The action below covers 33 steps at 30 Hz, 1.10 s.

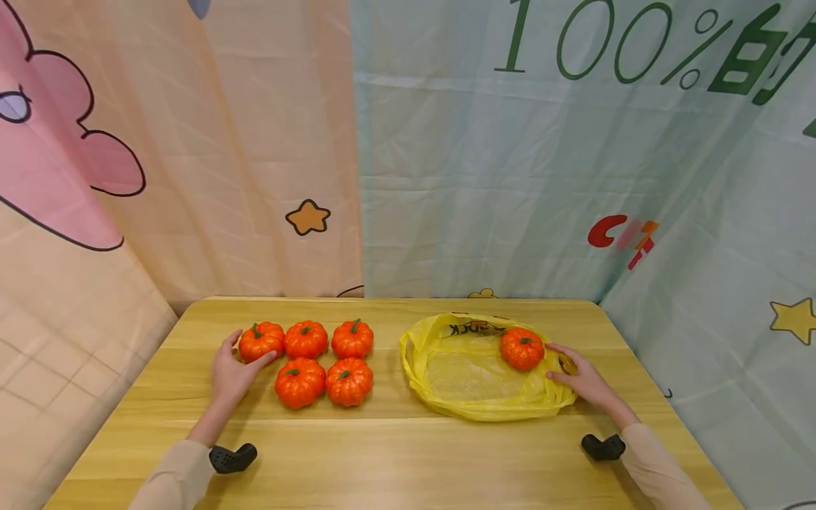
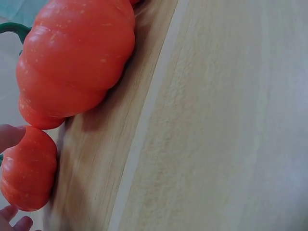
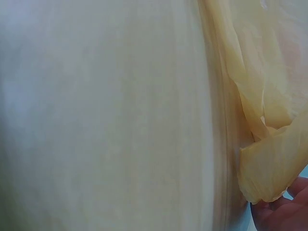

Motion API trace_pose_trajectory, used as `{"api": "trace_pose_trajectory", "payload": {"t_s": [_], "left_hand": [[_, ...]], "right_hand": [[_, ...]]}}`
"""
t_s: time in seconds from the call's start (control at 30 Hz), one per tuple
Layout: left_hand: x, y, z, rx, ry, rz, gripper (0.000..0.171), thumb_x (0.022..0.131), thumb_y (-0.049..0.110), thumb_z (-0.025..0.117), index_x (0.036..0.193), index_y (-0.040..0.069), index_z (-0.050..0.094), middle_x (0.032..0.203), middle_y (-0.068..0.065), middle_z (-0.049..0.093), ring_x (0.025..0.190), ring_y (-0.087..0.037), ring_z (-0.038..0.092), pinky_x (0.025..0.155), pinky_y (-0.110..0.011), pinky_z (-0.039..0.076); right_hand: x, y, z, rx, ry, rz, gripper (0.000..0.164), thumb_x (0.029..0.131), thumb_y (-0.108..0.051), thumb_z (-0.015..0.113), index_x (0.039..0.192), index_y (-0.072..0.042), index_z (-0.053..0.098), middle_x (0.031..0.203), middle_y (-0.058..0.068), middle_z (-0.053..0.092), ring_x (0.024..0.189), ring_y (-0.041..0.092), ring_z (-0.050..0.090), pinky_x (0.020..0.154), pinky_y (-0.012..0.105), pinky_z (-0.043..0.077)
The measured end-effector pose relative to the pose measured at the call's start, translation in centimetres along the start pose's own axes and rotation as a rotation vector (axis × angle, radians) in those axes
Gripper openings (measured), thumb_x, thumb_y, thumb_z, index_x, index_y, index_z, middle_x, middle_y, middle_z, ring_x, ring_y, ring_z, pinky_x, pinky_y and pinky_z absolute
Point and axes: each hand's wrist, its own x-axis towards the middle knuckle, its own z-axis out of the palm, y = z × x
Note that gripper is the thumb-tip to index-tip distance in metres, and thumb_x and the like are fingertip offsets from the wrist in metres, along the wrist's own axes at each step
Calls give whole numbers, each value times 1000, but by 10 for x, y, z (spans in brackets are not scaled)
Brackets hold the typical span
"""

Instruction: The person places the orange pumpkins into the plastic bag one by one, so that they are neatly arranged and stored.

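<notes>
My left hand curves its thumb and fingers around a small orange pumpkin, the back-left one of a group. In the left wrist view, the thumb lies against this pumpkin, and the other fingertips are at its opposite side. A larger-looking pumpkin fills the upper left of that view. At the right, my right hand grips the right end of an open yellow plastic bag. One pumpkin sits inside the bag near those fingers. The right wrist view shows fingers partly hidden behind the crumpled plastic.
Beside the held pumpkin stand another back-row pumpkin and a third, with two more in front. All rest on a wooden table. Printed curtains hang behind the table and at its sides.
</notes>
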Motion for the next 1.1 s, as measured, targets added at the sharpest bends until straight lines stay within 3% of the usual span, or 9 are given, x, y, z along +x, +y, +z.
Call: {"api": "trace_pose_trajectory", "payload": {"t_s": [0.07,0.13,0.3,0.4,0.7,0.77,0.93,1.0,1.1], "left_hand": [[1,-1,1,-14,3,1,84,79,17,78,144,-6,32,146,-29,37,130,-45,37,110,-54,30],[2,-1,2,-27,4,1,83,79,16,78,144,-6,32,146,-29,37,132,-45,36,111,-54,29],[4,-1,4,-37,7,1,81,79,15,78,144,-6,33,146,-29,37,134,-44,35,113,-53,28],[4,-2,4,-29,8,0,82,79,16,78,143,-6,33,145,-30,37,135,-44,34,113,-54,27],[4,-7,6,-13,5,0,85,79,17,79,144,-7,30,145,-32,36,135,-46,33,112,-56,27],[4,-7,6,-11,2,-3,85,79,18,79,144,-7,31,145,-32,36,134,-46,33,112,-56,27],[5,-5,7,-1,-1,-8,84,78,19,79,143,-7,32,144,-33,37,133,-45,35,112,-56,27],[5,-5,7,-1,-1,-12,85,78,19,79,143,-7,31,144,-32,36,134,-45,35,112,-56,27],[5,-5,8,-8,5,-18,85,78,18,79,144,-6,31,144,-32,36,133,-45,35,112,-56,27]], "right_hand": [[1,0,0,-5,2,-5,57,90,-14,65,139,5,43,142,29,42,134,47,30,99,5,25],[1,1,-1,-9,3,-5,57,90,-14,66,139,5,43,142,29,43,133,47,30,98,5,25],[1,-2,-1,-15,-11,14,58,90,-15,66,140,4,42,144,29,40,135,47,29,108,53,30],[0,-3,0,3,-23,19,58,90,-14,65,140,5,41,145,30,38,136,49,27,104,65,25],[0,1,3,14,-25,27,59,90,-15,66,140,6,41,145,31,38,136,51,25,105,67,23],[0,2,3,10,-21,25,59,90,-16,66,140,5,41,145,29,39,135,49,27,111,53,28],[-1,1,1,-11,-14,21,58,90,-15,66,140,4,42,144,28,41,135,46,30,108,48,32],[0,0,1,-8,-16,22,59,90,-14,66,140,5,41,144,29,41,135,47,30,104,62,28],[0,-1,1,3,-17,23,59,90,-12,66,140,5,41,144,30,40,135,49,29,105,65,26]]}}
